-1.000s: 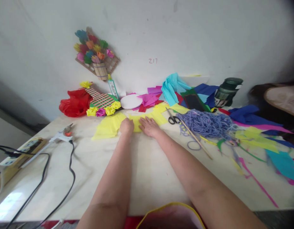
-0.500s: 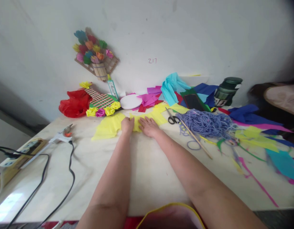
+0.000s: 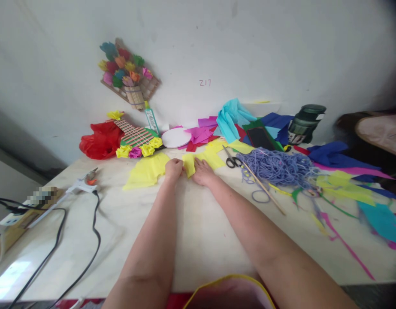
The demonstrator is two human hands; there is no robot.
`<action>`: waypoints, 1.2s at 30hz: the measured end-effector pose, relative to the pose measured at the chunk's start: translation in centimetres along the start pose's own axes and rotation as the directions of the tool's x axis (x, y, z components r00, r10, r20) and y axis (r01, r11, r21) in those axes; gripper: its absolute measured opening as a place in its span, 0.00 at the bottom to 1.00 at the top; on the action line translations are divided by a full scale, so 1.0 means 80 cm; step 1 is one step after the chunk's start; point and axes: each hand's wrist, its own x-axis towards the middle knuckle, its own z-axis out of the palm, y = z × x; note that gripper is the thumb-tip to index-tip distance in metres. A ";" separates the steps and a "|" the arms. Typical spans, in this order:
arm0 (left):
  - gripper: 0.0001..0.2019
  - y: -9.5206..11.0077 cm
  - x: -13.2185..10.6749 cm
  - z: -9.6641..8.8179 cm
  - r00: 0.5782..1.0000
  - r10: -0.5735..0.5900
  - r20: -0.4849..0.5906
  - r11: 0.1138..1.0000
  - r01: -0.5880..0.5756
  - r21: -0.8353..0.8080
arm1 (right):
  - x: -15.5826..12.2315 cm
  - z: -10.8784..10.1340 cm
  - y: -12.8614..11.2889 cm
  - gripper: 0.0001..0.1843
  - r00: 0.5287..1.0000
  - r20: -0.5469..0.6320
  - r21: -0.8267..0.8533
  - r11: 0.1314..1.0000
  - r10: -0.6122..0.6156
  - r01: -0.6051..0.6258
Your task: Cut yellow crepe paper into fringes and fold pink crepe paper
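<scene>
A small piece of yellow crepe paper (image 3: 188,166) lies between my two hands on the pale tabletop. My left hand (image 3: 174,169) is closed, its thumb side at the paper's left edge, pinching it. Opposite it, my right hand (image 3: 203,172) lies palm down with fingers stretched out, the fingertips on the paper's right edge. A larger yellow crepe sheet (image 3: 146,171) spreads left of my left hand. More yellow crepe paper (image 3: 213,155) lies just behind my right hand. Black-handled scissors (image 3: 233,162) rest to the right of that hand.
A tangle of purple yarn (image 3: 278,166) with a thin wooden stick (image 3: 264,189) lies to the right. A glue gun (image 3: 83,183) and power strip (image 3: 40,199) are at left. Along the wall stand a guitar-shaped craft (image 3: 136,136), a white disc (image 3: 176,137) and a dark green bottle (image 3: 306,124).
The small yellow paper between my hands now shows as a raised, separate piece. My right hand has shifted slightly right and its fingers are closer together. My left hand has moved slightly right.
</scene>
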 end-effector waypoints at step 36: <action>0.18 0.000 -0.005 0.002 0.972 0.123 -0.201 0.948 -0.055 0.313 | 0.001 0.000 0.002 0.30 0.999 0.039 -0.034 0.999 -0.031 0.032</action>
